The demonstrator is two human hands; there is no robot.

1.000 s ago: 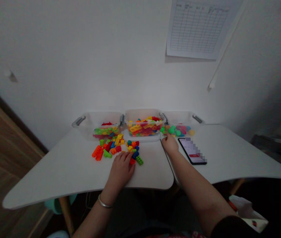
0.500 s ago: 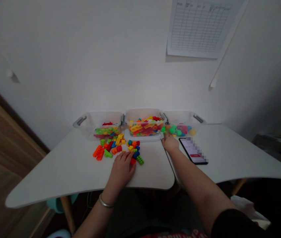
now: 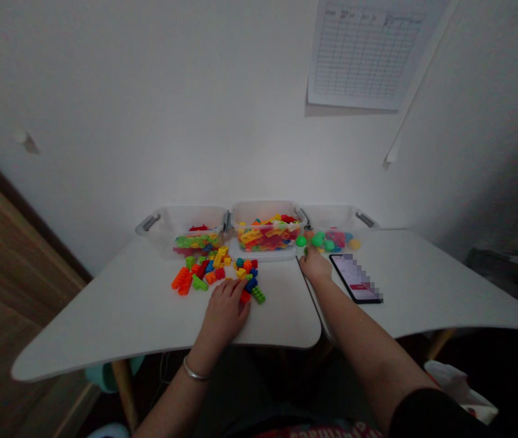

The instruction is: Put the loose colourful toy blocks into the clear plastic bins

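My left hand lies palm down at the near side of a pile of toy building bricks, fingers spread loosely. Its fingertips touch the pile beside a red brick, next to a green brick. Over the seam between the two table halves, my right hand has its fingers closed, with a small greenish bit at their tips too small to name. Just beyond those fingertips is a green ball, in front of the right clear bin.
A left clear bin and a middle clear bin hold coloured bricks; the right one holds balls. A phone lies right of my right hand on the white table. A printed sheet hangs on the wall.
My right hand has drawn back slightly toward me, so more of the green ball shows. My left hand has stayed in place.
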